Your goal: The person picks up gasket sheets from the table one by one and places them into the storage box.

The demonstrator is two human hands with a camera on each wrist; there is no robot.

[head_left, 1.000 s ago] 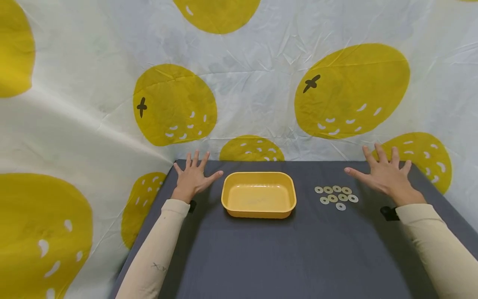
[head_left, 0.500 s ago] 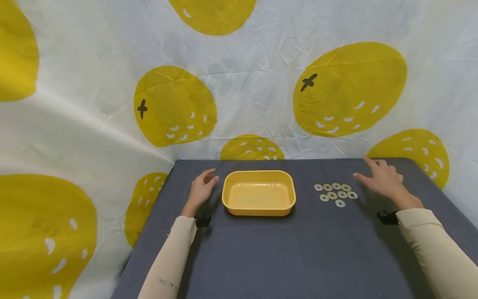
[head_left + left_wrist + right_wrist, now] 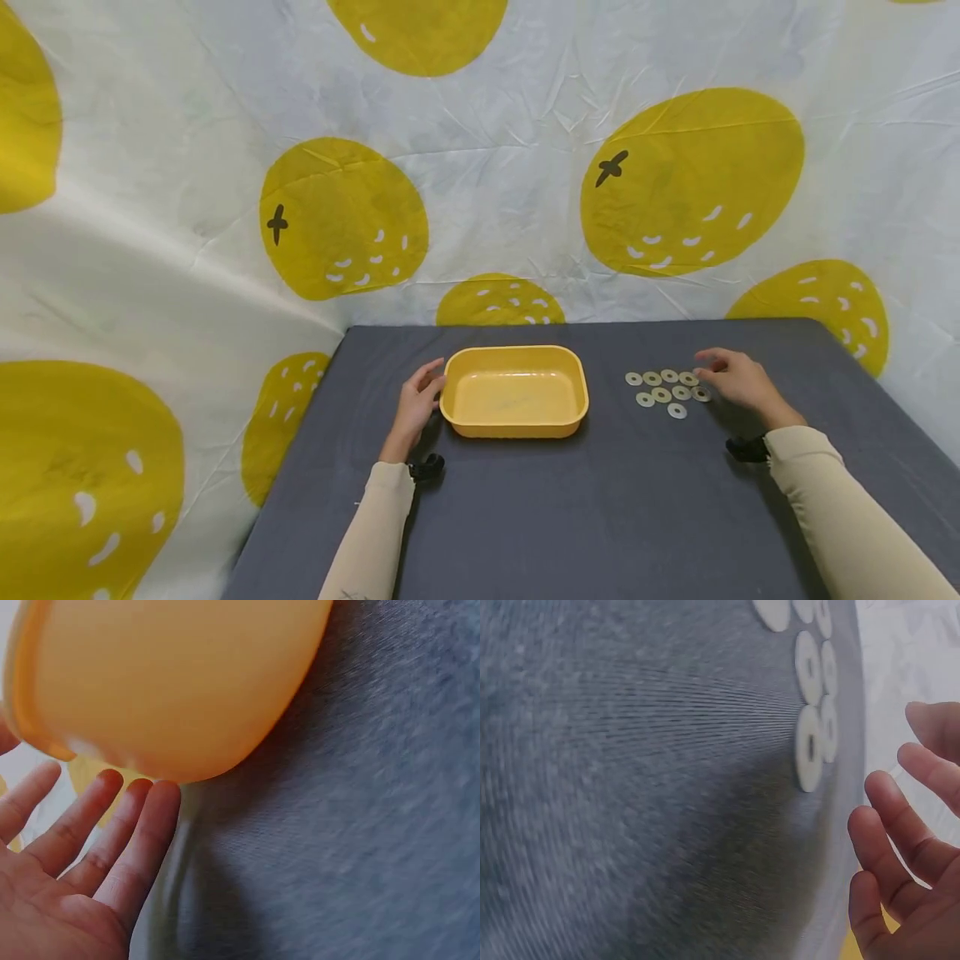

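A yellow rectangular tray (image 3: pixel 513 398) stands on the dark cloth, mid-table in the head view. My left hand (image 3: pixel 412 408) is at its left end; in the left wrist view its extended fingers (image 3: pixel 120 866) reach right up to the tray's outer wall (image 3: pixel 172 690). To the right of the tray lie several flat metal washers (image 3: pixel 662 395), silver and brassy, grouped in loose rows. My right hand (image 3: pixel 741 385) hovers at the right edge of this group, fingers slightly bent, holding nothing. In the right wrist view the fingertips (image 3: pixel 868 825) are apart from the nearest washer (image 3: pixel 802 776).
A dark grey cloth (image 3: pixel 517 517) covers the table. Behind it and on the left hangs a white curtain (image 3: pixel 495 200) printed with large yellow fruit. The table's back edge runs just beyond the tray. Black straps (image 3: pixel 426 468) sit on both wrists.
Both hands were spread wide and apart from the things. The left has moved right to the tray's side, its fingers drawn together. The right has come left and down to the washers.
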